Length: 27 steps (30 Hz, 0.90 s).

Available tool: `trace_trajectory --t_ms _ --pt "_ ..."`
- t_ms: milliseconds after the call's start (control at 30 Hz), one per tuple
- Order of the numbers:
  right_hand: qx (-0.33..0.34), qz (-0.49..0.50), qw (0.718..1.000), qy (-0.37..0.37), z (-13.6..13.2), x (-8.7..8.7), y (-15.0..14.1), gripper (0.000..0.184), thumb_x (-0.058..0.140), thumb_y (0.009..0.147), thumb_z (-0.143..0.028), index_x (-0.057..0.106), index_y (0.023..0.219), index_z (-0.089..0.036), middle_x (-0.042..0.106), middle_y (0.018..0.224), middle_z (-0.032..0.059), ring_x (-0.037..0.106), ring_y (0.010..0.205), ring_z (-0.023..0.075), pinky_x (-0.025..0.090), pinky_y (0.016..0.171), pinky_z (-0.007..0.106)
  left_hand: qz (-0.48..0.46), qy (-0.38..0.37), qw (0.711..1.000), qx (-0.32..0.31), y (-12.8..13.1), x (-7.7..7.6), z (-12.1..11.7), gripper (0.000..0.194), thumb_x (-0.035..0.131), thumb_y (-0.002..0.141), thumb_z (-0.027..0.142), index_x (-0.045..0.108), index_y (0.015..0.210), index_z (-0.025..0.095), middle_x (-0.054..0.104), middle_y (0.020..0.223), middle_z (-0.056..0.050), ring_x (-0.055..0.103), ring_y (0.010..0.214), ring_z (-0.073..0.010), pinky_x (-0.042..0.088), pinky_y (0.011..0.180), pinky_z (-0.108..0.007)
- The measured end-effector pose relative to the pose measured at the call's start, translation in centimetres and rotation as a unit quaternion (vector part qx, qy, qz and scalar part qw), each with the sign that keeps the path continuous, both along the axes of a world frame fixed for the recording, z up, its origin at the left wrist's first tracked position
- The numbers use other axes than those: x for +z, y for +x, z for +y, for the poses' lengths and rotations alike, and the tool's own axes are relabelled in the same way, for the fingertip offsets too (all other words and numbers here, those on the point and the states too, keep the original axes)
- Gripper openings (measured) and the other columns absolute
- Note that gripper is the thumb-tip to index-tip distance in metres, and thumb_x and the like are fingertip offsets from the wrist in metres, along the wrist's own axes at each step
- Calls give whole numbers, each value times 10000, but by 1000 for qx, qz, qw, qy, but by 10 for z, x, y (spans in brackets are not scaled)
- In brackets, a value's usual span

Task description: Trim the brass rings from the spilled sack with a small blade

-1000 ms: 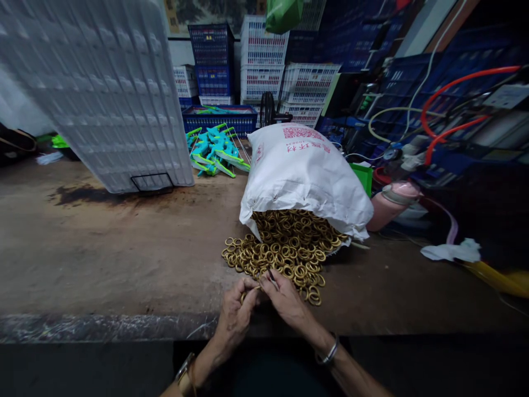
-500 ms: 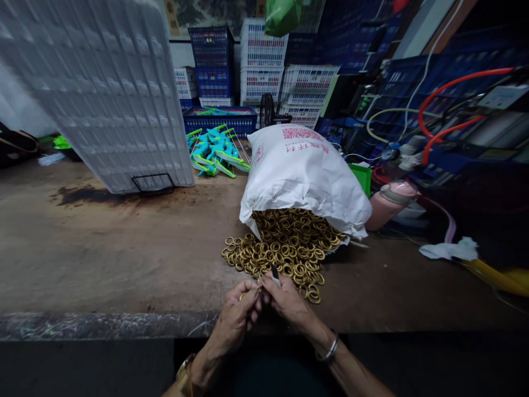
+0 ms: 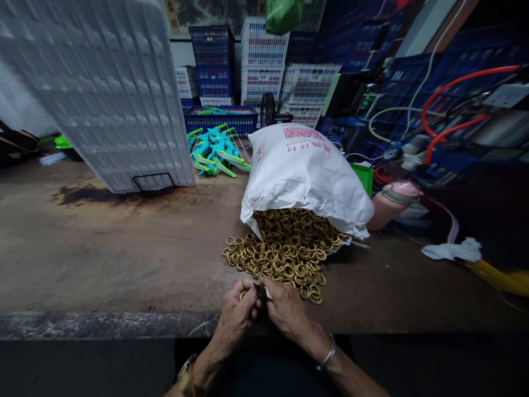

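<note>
Close together at the table's front edge, both my hands are closed. My left hand (image 3: 236, 311) pinches a gold-coloured ring (image 3: 242, 295), mostly covered by the fingers. In my right hand (image 3: 289, 311) is a small knife-like tool (image 3: 260, 290) with a dark flat blade and a pale part by the thumb. Its blade points left and meets the left fingertips; whether it touches the ring I cannot tell. Just beyond the hands lies a heap of gold-coloured rings (image 3: 285, 259), spilling from the mouth of a white woven sack (image 3: 306, 171) with red print.
A tall translucent ribbed panel (image 3: 124, 99) stands in a black wire holder at left. Turquoise and green toy bows (image 3: 217, 151) lie behind the sack. A pink bottle (image 3: 392, 204), cloth (image 3: 452, 250) and red hoses (image 3: 433, 110) are at right. Stacked crates (image 3: 264, 44) fill the back.
My right hand has turned the tool: its dark tip stood up above the fingers before and now points left, against my left fingertips. The left hand has barely moved.
</note>
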State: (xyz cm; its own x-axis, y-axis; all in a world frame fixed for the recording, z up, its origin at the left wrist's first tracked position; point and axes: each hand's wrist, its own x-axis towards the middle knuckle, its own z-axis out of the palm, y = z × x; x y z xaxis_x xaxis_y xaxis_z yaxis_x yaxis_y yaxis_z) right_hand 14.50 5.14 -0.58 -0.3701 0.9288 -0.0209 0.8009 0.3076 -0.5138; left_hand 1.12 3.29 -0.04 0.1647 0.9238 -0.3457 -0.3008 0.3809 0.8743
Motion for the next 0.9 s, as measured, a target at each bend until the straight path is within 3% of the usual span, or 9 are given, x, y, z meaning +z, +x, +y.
trace_trajectory --t_ms 200,300,467,633,800,900 --pt "-7 -73 997 24 1 5 -1 249 404 661 -54 492 854 -185 613 753 29 529 683 153 252 577 243 26 19 999 -4 -4 4 -4 315 558 735 462 433 706 175 467 560 59 346 419 -25 228 378 -139" --pt "-42 -111 993 27 8 10 3 233 398 692 -49 508 856 -174 622 742 41 536 652 151 239 557 250 15 14 1000 -23 -8 10 -12 294 543 757 452 435 726 180 476 556 59 349 401 -24 206 355 -135" --pt "-113 -127 983 73 29 22 16 261 399 693 -19 529 854 -176 624 723 30 551 646 143 248 559 252 -118 -32 992 -40 -9 15 -17 241 555 769 394 434 744 188 484 560 59 337 371 -22 203 337 -138" --pt "-129 -118 974 143 54 25 13 154 440 788 -127 526 895 -198 606 841 24 558 725 136 281 581 236 -174 -66 983 -4 -11 5 -8 247 536 776 390 498 749 147 554 751 -14 413 461 -40 265 348 -146" --pt "-135 -161 967 145 68 13 2 169 445 851 -340 516 937 -213 590 909 37 565 722 147 279 575 247 -181 -50 982 8 -14 -6 -6 188 527 781 333 499 735 153 559 717 -14 443 463 -56 275 353 -157" --pt "-144 -167 966 137 71 8 -2 175 445 850 -349 516 932 -210 596 916 44 574 740 155 274 582 252 -207 -53 977 11 -15 -8 -5 129 538 768 298 505 810 181 553 704 3 462 466 -68 258 350 -159"
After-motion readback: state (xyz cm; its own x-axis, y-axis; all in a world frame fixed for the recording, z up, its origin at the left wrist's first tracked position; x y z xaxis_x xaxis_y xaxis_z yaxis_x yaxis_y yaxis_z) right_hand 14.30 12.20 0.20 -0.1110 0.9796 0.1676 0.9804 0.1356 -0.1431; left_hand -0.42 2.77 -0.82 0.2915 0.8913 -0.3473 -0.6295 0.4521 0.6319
